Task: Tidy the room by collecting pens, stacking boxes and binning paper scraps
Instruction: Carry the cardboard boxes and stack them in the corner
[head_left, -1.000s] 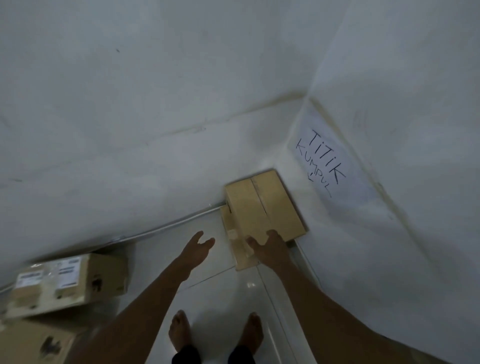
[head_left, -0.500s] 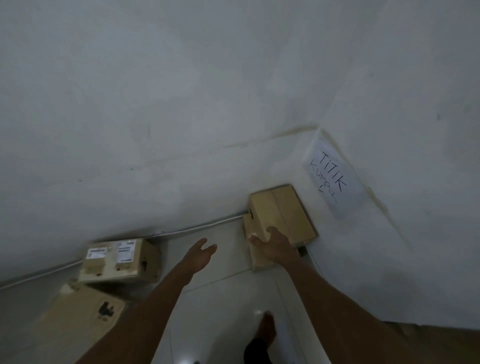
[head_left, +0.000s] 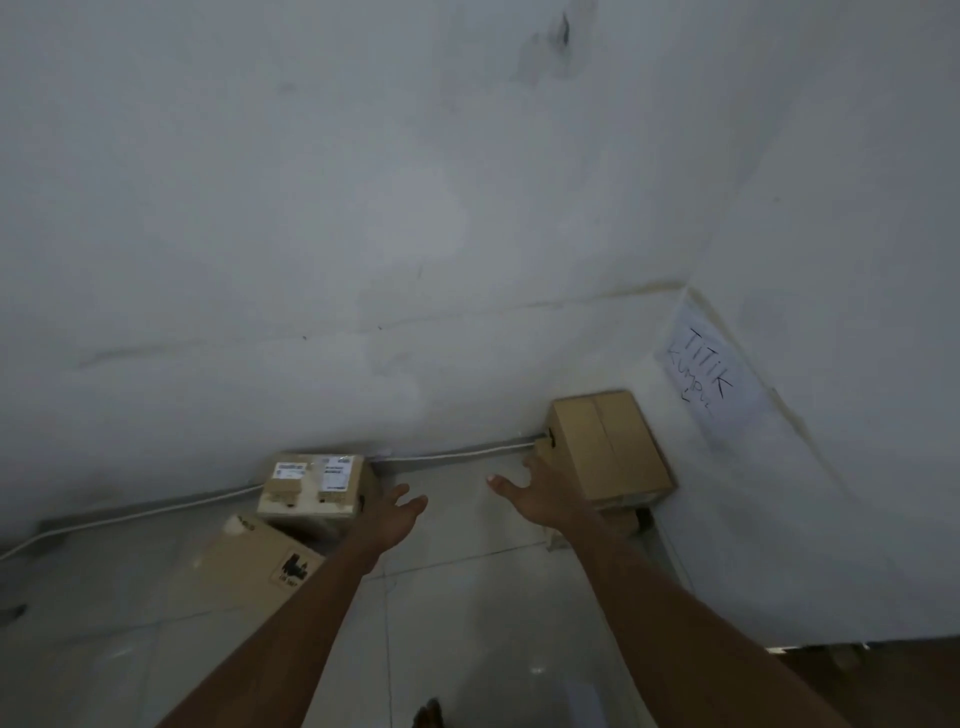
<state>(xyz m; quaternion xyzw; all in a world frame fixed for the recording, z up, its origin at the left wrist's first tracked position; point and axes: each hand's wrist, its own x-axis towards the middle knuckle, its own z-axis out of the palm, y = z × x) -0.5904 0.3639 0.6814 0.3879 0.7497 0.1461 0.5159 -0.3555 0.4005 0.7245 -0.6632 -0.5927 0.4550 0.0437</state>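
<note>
View from a head-worn camera, looking down into the corner of a room with white walls (head_left: 363, 234) and a pale tiled floor (head_left: 467, 597). A plain brown cardboard box (head_left: 608, 447), closed by a tape seam along its top, stood pushed into the corner beneath a white paper sign (head_left: 711, 374) handwritten "TITIK KUMPUL". A strip of cardboard colour showed under it, but whether that was a second box could not be told. The person's right hand (head_left: 540, 493) was spread wide and held nothing, its fingertips at the box's left face; contact could not be confirmed. The left hand (head_left: 402, 512) was likewise empty, fingers loosely extended, just beside a smaller pale cardboard box (head_left: 311, 486) with white shipping labels, which sat against the wall. In front of that lay a larger brown cardboard box (head_left: 249, 566) with a black printed mark, set at an angle to the wall. A thin white cable (head_left: 457, 454) ran along the foot of the wall between the boxes. The boxes looked stiff and square-edged, with dry, fairly smooth faces; their weight could not be judged. The safest hold seemed to be flat palms low on opposite sides, fingers hooked under the bottom edges, since corners crush and taped flaps may give.
</note>
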